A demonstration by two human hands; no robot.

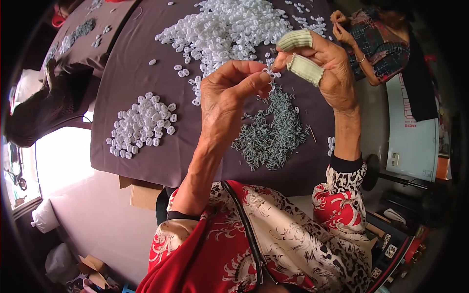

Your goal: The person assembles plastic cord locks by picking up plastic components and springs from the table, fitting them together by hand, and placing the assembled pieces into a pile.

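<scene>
My left hand (227,95) is raised above the table, thumb and fingers pinched on a small white plastic piece (267,73). My right hand (322,66) meets it from the right, with pale green knitted covers on two fingers, pinching at the same piece. Below the hands lies a heap of small grey metal pins (271,129). A large pile of white plastic pieces (229,27) spreads across the far side of the table. A smaller pile of white pieces (141,124) lies to my left.
The table is covered with a dark brown cloth (127,68). Another person's hands (342,29) and patterned sleeve show at the far right. A second table with grey and white pieces (73,36) stands at the far left. Cardboard boxes (93,268) sit on the floor.
</scene>
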